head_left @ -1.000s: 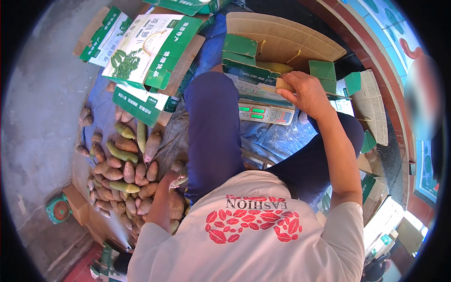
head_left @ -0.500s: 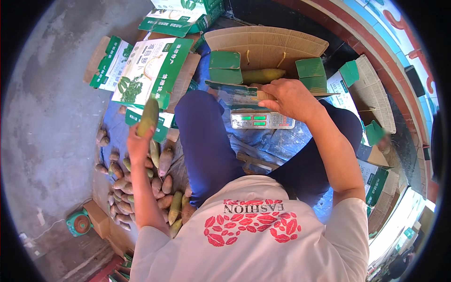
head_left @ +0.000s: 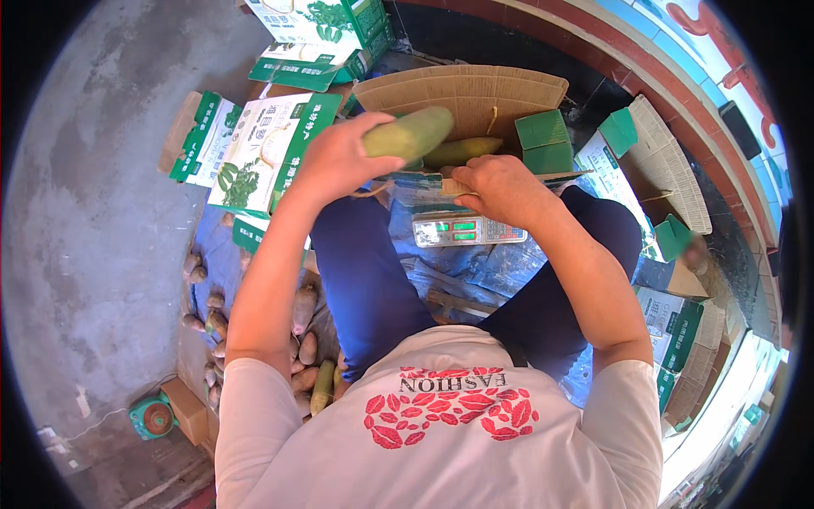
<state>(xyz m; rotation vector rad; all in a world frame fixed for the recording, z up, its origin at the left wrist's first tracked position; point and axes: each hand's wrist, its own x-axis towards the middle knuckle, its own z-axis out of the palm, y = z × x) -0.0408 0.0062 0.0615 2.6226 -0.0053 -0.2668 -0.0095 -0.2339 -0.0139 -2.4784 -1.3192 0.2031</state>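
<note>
"Green radish: where is it?"

"In the left hand, fingers and thumb wrapped round one end, the free end over the mouth of the open carton. Half a second ago it was out left, above the pile of root vegetables; it has swung across."

"Meaning what for the work?"

"A second radish is at the carton, I'd judge, since another radish lies inside. I can't tell whether they touch."

"And the right hand?"

"Pinching the carton's near edge between thumb and fingers."

"The surface?"

"Nearest, the pile lies beside the left leg. Between the legs is a wrinkled blue sheet, then a digital scale, displays lit green, just before the carton."

"The room?"

"Grey concrete at left, printed green-and-white boxes at upper left, and brick-red edging curving along the far side."
</note>
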